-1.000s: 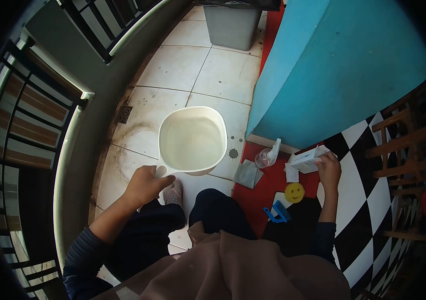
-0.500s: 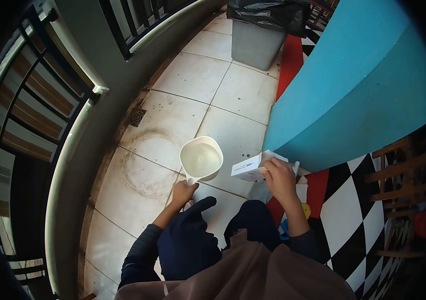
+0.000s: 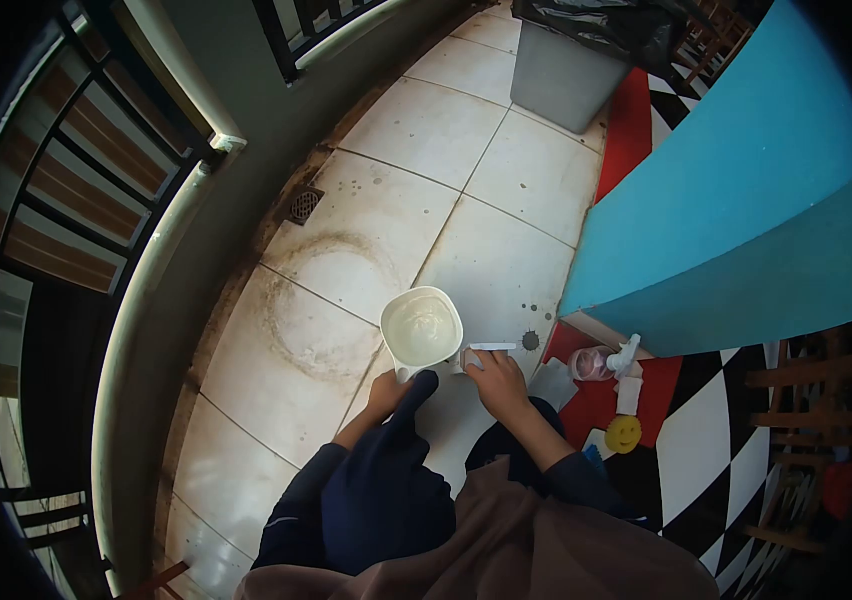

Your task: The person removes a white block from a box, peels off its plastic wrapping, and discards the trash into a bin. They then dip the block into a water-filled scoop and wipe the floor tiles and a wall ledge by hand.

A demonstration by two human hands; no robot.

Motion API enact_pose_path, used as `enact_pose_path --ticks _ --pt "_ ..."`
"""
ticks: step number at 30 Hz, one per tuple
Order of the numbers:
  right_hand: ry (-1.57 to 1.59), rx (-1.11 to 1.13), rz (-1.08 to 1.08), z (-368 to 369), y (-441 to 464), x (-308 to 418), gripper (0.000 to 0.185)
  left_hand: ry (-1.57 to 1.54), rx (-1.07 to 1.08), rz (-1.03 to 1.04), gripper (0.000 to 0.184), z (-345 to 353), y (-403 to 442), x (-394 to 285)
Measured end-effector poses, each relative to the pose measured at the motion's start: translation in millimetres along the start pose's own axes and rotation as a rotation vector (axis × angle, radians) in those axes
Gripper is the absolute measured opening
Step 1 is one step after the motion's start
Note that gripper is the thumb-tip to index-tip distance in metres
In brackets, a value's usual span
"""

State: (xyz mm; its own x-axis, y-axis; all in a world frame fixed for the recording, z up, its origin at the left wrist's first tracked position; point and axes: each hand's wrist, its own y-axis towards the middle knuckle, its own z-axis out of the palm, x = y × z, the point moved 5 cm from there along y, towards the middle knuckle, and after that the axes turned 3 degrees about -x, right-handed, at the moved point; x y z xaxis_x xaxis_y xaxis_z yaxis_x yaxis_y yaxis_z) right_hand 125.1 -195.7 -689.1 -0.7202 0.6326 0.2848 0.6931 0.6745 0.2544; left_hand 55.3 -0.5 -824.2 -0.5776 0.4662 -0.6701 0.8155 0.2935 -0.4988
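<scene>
A cream plastic water dipper (image 3: pixel 396 330) with clear liquid in it is held over the tiled floor. My left hand (image 3: pixel 384 393) is closed around its short handle. Just right of the dipper, my right hand (image 3: pixel 498 385) grips a white box (image 3: pixel 496 346), now seen almost edge-on. The box's near end is close to the dipper's right side; whether they touch, I cannot tell. Beyond my right hand, a clear spray bottle (image 3: pixel 591 364) with a white nozzle lies beside the pillar. A yellow smiley-faced sponge (image 3: pixel 623 434) is nearer to me.
A blue pillar (image 3: pixel 716 220) rises on the right, with red and checkered flooring at its base. Ahead stands a grey bin (image 3: pixel 564 90) with a black liner. A low wall with railings runs along the left, near a floor drain (image 3: pixel 305 205). Wooden chairs (image 3: pixel 811 395) are at far right.
My right hand has moved left and down with the box, which has turned edge-on beside the dipper. The view has shifted, and the spray bottle and sponge now show plainly.
</scene>
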Motion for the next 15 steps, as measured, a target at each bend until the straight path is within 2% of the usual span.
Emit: enact_pose_path --ticks 3,4,7,9,11,13,14,15 --pt "0.045 0.096 0.02 -2.7 -1.5 9.1 0.023 -0.28 0.143 0.085 0.044 13.7 13.4 30.3" --pt "0.06 0.129 0.039 -6.0 -1.7 10.8 0.023 -0.193 0.109 0.11 0.041 2.5 9.1 22.6" --pt "0.305 0.021 0.102 -6.5 -6.0 -0.7 0.022 0.192 -0.025 0.17 0.035 -44.7 0.9 -21.5" --pt "0.365 0.036 0.229 -8.4 -9.1 -10.3 0.023 0.263 -0.126 0.249 0.029 -81.4 -1.9 -71.8" --pt "0.408 0.005 0.278 -7.5 -11.3 -18.9 0.023 0.313 -0.031 0.412 0.019 -106.5 -10.5 -130.9" --pt "0.432 -0.073 0.255 -2.0 -12.2 -27.7 0.024 0.33 0.158 0.637 0.015 -92.1 -20.0 -165.1" --pt "0.506 -0.042 0.322 2.6 -13.3 -32.0 0.023 0.338 0.254 0.748 0.014 -79.3 -27.0 -178.9" --pt "0.496 -0.021 0.321 2.7 -13.3 -31.5 0.023 0.357 0.309 0.719 0.015 -59.2 -28.7 -178.9"
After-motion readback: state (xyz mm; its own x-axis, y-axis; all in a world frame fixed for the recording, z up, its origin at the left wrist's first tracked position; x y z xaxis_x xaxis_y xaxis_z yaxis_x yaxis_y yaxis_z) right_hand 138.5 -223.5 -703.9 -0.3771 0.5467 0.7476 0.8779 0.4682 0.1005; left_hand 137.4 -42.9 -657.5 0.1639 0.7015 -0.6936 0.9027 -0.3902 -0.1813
